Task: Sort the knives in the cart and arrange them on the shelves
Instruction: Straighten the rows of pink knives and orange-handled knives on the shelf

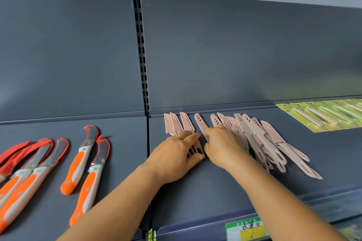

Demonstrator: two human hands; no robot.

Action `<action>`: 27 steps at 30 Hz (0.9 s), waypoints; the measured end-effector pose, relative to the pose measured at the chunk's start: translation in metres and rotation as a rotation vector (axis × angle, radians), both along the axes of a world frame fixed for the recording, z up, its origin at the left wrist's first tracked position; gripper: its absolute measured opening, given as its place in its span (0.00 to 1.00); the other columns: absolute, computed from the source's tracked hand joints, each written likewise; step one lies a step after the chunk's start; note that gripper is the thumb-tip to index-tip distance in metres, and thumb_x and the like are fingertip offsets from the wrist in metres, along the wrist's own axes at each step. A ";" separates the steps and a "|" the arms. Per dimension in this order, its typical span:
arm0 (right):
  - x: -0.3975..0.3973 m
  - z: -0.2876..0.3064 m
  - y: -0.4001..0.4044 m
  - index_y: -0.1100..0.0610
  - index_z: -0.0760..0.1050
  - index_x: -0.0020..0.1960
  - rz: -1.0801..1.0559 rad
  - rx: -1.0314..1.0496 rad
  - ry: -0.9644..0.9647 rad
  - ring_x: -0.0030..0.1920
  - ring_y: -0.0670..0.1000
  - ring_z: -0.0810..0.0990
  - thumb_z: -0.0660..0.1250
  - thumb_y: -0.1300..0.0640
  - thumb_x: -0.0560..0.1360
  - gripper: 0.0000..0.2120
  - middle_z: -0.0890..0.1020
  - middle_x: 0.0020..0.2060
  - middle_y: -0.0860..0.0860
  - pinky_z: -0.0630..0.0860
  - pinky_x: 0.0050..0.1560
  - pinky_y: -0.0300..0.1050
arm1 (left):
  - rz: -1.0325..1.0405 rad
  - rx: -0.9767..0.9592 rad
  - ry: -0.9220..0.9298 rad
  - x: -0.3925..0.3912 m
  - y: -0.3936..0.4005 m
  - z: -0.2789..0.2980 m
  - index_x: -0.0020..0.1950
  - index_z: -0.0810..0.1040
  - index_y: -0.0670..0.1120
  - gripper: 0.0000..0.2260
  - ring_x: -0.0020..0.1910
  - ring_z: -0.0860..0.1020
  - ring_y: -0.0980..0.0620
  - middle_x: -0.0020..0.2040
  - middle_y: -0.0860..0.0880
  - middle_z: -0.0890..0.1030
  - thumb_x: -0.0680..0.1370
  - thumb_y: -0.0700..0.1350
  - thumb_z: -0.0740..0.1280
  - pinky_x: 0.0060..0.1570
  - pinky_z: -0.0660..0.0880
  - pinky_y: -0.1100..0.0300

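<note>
Several pink sheathed knives lie on the grey shelf [215,182]. Three of them form a neat row [179,122] at the left, side by side. My left hand [176,154] lies flat over their handles, fingers straight and the thumb against the rightmost handle. One pink knife [200,123] lies alone between my hands, and my right hand [221,145] pinches its handle. To the right sits a loose overlapping pile of pink knives [260,139], partly under my right hand.
Several curved knives with orange and white handles [82,160] lie on the left shelf section. Green carded knife packs [323,115] are lined up at the back right. A slotted upright [142,55] divides the back panels. A price label [246,229] sits on the shelf's front edge.
</note>
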State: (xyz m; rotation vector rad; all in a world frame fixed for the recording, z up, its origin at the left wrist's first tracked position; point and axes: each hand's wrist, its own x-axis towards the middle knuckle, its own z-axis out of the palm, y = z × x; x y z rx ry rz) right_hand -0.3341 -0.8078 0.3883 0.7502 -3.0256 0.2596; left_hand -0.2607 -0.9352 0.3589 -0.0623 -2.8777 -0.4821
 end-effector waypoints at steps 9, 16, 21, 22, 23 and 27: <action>-0.010 0.002 -0.008 0.51 0.78 0.56 -0.118 -0.540 -0.222 0.51 0.54 0.78 0.62 0.63 0.74 0.14 0.81 0.57 0.50 0.73 0.43 0.41 | -0.005 0.024 0.023 -0.001 -0.001 -0.001 0.72 0.66 0.52 0.23 0.66 0.69 0.53 0.71 0.57 0.66 0.78 0.58 0.61 0.59 0.65 0.64; -0.009 -0.002 -0.018 0.60 0.78 0.52 -0.102 -0.491 -0.259 0.51 0.60 0.79 0.58 0.64 0.74 0.12 0.82 0.48 0.57 0.79 0.47 0.50 | 0.061 0.007 0.001 0.001 -0.007 0.000 0.67 0.71 0.49 0.23 0.65 0.69 0.53 0.69 0.55 0.67 0.77 0.60 0.60 0.57 0.66 0.64; -0.005 -0.002 -0.020 0.49 0.73 0.65 -0.042 -0.349 -0.242 0.54 0.57 0.78 0.59 0.55 0.76 0.18 0.76 0.60 0.51 0.78 0.52 0.48 | 0.054 0.022 0.000 0.002 -0.008 0.001 0.67 0.70 0.49 0.24 0.65 0.69 0.54 0.69 0.56 0.67 0.77 0.62 0.60 0.59 0.66 0.64; -0.004 -0.002 -0.019 0.49 0.71 0.67 -0.026 -0.328 -0.234 0.57 0.56 0.76 0.59 0.54 0.76 0.20 0.73 0.63 0.51 0.77 0.53 0.49 | 0.060 0.024 0.004 0.002 -0.009 0.002 0.66 0.71 0.49 0.24 0.64 0.69 0.53 0.68 0.56 0.67 0.76 0.63 0.60 0.58 0.66 0.64; -0.003 -0.002 -0.019 0.49 0.71 0.67 -0.011 -0.301 -0.222 0.58 0.55 0.75 0.60 0.54 0.76 0.20 0.72 0.63 0.51 0.77 0.53 0.49 | 0.066 0.024 0.004 0.002 -0.010 0.002 0.65 0.71 0.49 0.24 0.64 0.70 0.53 0.67 0.56 0.67 0.76 0.63 0.60 0.58 0.67 0.63; 0.002 0.000 -0.018 0.53 0.75 0.61 0.020 -0.216 -0.206 0.56 0.55 0.74 0.61 0.55 0.74 0.16 0.70 0.61 0.51 0.77 0.47 0.46 | 0.068 0.023 -0.028 0.003 -0.011 0.002 0.62 0.72 0.48 0.22 0.60 0.72 0.54 0.65 0.56 0.69 0.76 0.62 0.60 0.53 0.68 0.64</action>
